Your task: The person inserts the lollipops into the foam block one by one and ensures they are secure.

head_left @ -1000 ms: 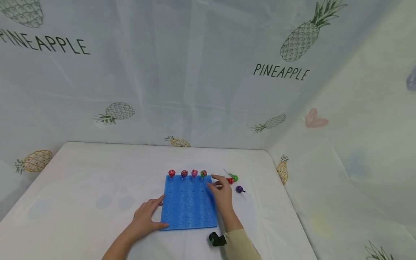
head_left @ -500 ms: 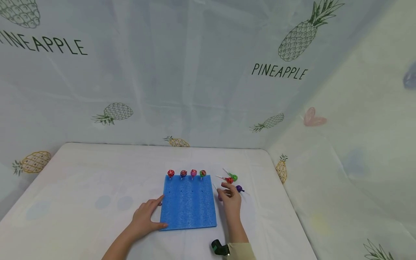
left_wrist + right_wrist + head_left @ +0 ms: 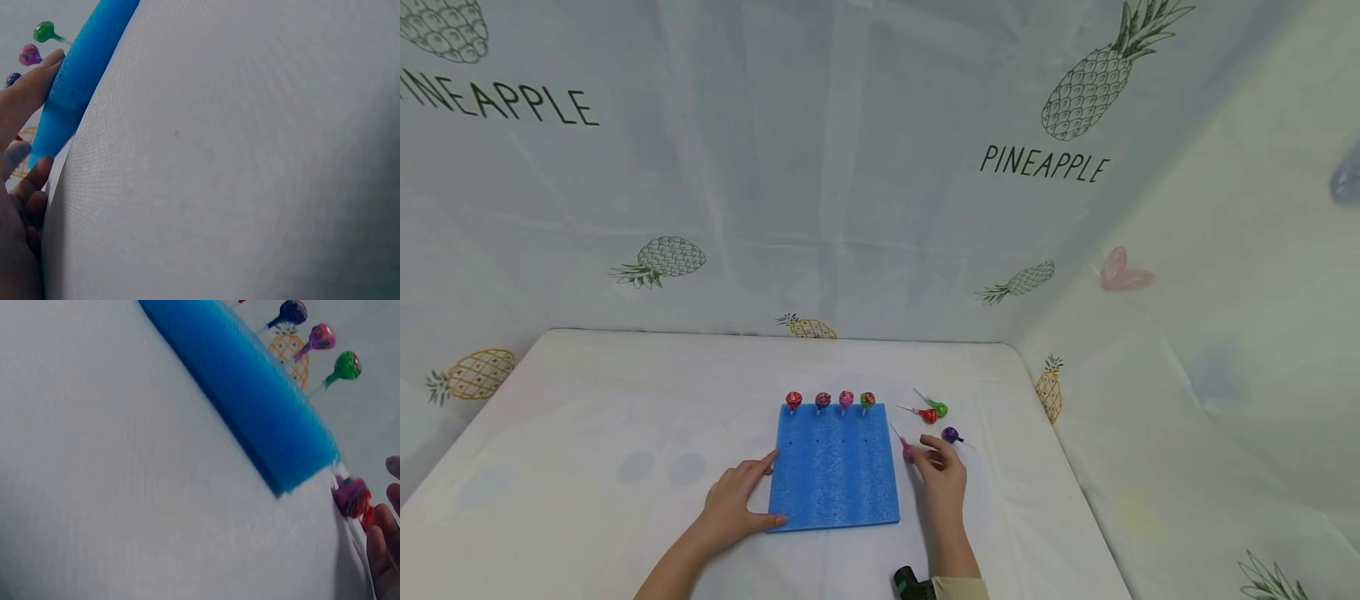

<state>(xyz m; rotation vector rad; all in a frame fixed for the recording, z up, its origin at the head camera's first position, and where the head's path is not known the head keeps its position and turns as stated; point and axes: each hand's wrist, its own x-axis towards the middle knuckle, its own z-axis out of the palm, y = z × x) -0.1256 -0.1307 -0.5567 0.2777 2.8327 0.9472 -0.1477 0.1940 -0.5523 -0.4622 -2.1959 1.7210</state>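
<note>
A blue foam-like board (image 3: 832, 475) lies flat on the white table, with a row of upright lollipops along its far edge, among them a red one (image 3: 793, 401) and a green one (image 3: 868, 399). At the board's left side rests my left hand (image 3: 732, 502), thumb on the near corner and index finger against the edge. Right of the board lies a pink lollipop (image 3: 907, 452), its stick pointing away. My right hand (image 3: 943, 479) is just beside it, fingers loosely bent; the right wrist view shows the fingers (image 3: 379, 544) apart from the candy (image 3: 353, 497).
Beyond the right hand lie more loose lollipops: a red one (image 3: 928, 415), a light green one (image 3: 939, 409) and a purple one (image 3: 951, 435). Small dark holes dot the board. A dark wrist device (image 3: 912, 585) sits at the right sleeve. Pineapple-printed cloth (image 3: 790, 208) rises behind the table.
My right hand has drawn back from the board's far right corner, moving right and toward me. The pink lollipop beside the board has come into sight. My left hand stays in place.
</note>
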